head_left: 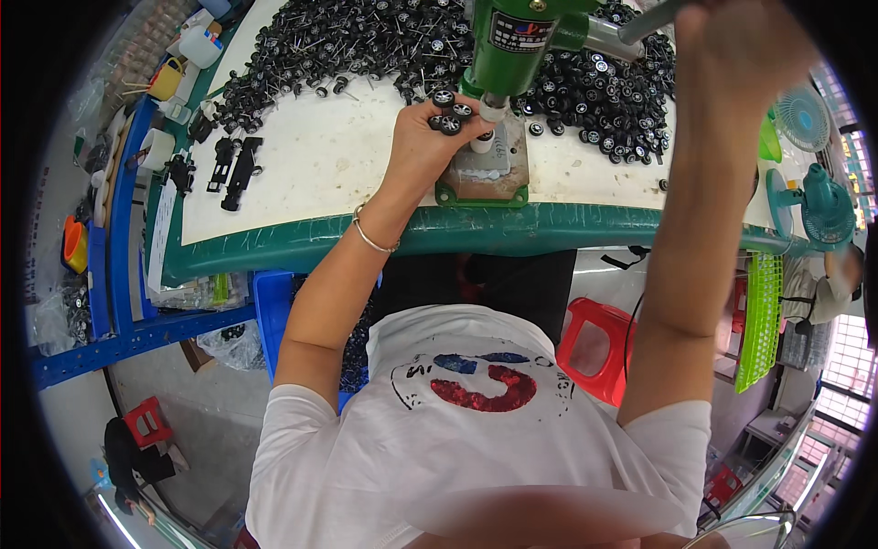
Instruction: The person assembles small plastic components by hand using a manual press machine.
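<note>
My left hand [426,137], a metal bangle on its wrist, is closed on several small black toy wheels [452,112] with silver hubs. Its fingertips reach under the ram of a green hand press [512,46], beside a white post [482,143] on the metal base [498,183]. What sits between ram and post is hidden by the fingers. Raised at the upper right and partly blurred, my right hand [745,46] is closed round the end of the press's metal lever [651,22].
A wide heap of loose wheels and axles [366,41] lies behind the press, with more wheels [608,114] to its right. Black toy chassis [240,174] lie at the left. Under the table are a blue bin [272,316] and a red stool [594,348]. Teal fans [828,206] stand far right.
</note>
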Tool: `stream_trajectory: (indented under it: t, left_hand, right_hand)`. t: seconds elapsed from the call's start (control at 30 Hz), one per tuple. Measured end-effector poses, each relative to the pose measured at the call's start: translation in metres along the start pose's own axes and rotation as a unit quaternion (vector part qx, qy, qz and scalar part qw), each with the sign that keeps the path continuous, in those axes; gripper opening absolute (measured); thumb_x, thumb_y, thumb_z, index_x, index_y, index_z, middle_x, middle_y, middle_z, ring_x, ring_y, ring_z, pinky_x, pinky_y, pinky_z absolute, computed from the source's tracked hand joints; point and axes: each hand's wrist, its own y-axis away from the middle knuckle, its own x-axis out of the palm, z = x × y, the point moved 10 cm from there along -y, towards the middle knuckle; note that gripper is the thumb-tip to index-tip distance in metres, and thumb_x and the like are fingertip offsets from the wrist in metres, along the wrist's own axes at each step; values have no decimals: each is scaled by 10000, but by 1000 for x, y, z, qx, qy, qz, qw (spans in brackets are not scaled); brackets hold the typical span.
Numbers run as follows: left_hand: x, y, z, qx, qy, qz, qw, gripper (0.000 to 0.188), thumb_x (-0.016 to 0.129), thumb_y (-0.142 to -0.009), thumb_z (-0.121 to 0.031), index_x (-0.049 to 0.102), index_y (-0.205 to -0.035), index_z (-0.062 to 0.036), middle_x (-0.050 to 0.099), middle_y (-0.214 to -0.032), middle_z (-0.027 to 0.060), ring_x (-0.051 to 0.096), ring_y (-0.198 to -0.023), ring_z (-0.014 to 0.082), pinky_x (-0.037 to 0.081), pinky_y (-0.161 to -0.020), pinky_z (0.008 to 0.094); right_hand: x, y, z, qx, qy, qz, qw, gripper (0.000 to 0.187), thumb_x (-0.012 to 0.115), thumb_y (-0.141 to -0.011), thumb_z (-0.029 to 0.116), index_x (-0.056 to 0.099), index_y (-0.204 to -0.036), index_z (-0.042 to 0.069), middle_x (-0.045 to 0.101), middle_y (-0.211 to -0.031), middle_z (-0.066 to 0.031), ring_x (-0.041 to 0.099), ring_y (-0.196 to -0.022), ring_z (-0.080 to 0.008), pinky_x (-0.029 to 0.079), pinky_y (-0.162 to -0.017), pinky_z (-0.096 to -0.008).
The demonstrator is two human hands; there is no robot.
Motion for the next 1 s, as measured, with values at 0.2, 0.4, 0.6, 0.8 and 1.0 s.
stream_trajectory:
  t: [0.2,0.4,0.6,0.8,1.0]
  left_hand:
    - [1,4,5,-5,31,-4,1000,148,760,-763,-62,705,-896,-27,672,-743,19,620,-665,76,491,-624,212]
    - [4,3,15,-59,52,5,997,148,756,-778,-89,707,-907,-36,690,-809,37,634,-735,87,508,-680,234]
    - [-2,6,22,-109,168,-23,979,135,729,-792,-64,660,-897,-14,688,-858,75,630,-775,94,504,-709,241]
    - [-52,-4,39,-113,288,-110,944,132,706,-812,-82,594,-871,-43,656,-785,83,610,-690,131,472,-606,234]
    - [-175,-33,43,-119,-149,-218,957,301,786,-756,-283,623,-774,-30,637,-674,60,595,-577,101,447,-498,230]
  right_hand:
    - [-7,29,31,-42,84,-52,994,334,434,-985,310,361,-703,147,232,-535,59,151,-406,-43,158,-360,-215]
    - [4,-1,6,-34,10,38,999,362,525,-954,281,366,-654,153,258,-547,78,202,-422,-28,170,-371,-199]
    - [8,-23,-114,298,-26,-32,954,189,615,-897,276,558,-882,97,380,-588,77,256,-400,-38,197,-346,-185]
    - [9,0,-124,370,-71,-22,926,225,597,-911,299,586,-947,77,473,-596,33,442,-366,-80,470,-356,-221]
    - [-52,34,-138,347,-17,-34,937,310,539,-941,315,608,-1065,39,584,-826,-7,584,-740,-111,469,-639,-249]
